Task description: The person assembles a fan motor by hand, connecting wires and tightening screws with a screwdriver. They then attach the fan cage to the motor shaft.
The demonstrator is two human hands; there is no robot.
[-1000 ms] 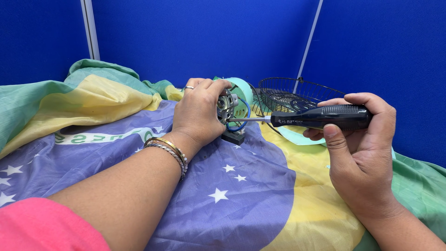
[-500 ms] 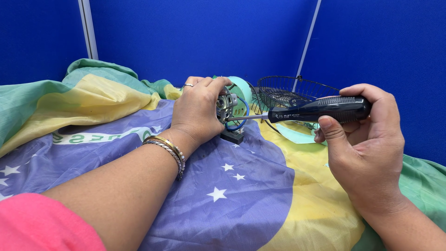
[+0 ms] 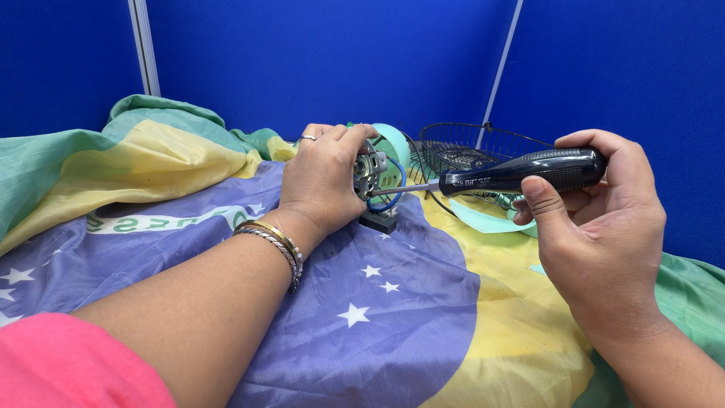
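Looking down from the head camera, I find my left forearm nearest, in a pink sleeve [image 3: 68, 363], with metal bangles [image 3: 273, 243] at the wrist. It crosses a flag cloth [image 3: 393, 317] of blue, yellow and green with white stars, which covers the work surface. My right hand [image 3: 600, 227] is wrapped tight around the black handle of a screwdriver [image 3: 521, 172], thumb pressed along the underside; the shaft lies nearly level and points left. My left hand [image 3: 321, 185] is closed over a small fan motor [image 3: 370, 172], steadying it just above the cloth near the middle of the view. The screwdriver tip meets the motor's metal face. A blue wire [image 3: 394, 198] loops from the motor, and a pale green housing [image 3: 394, 145] sits behind it. A black wire fan guard [image 3: 472, 151] lies just beyond the shaft. Blue partition panels [image 3: 325, 60] close off the back.
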